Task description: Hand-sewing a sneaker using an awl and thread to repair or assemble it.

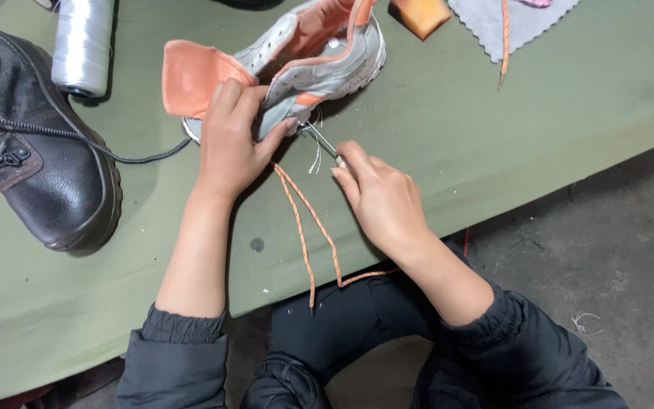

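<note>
A grey and orange sneaker [327,57] lies on its side on the green table [493,136], its orange tongue [191,76] folded out to the left. My left hand [230,140] grips the shoe at its heel end. My right hand [376,193] pinches a thin metal needle-like tool [321,139] whose tip meets the shoe's edge, with white thread hanging from it. An orange lace [308,227] trails from under my left hand down over the table's edge onto my lap.
A black work boot [35,151] with a dark lace stands at the left. A white thread spool [81,45] lies behind it. A grey cloth [516,23], another orange lace [504,42] and an orange block [420,15] sit at the back. Concrete floor shows at the right.
</note>
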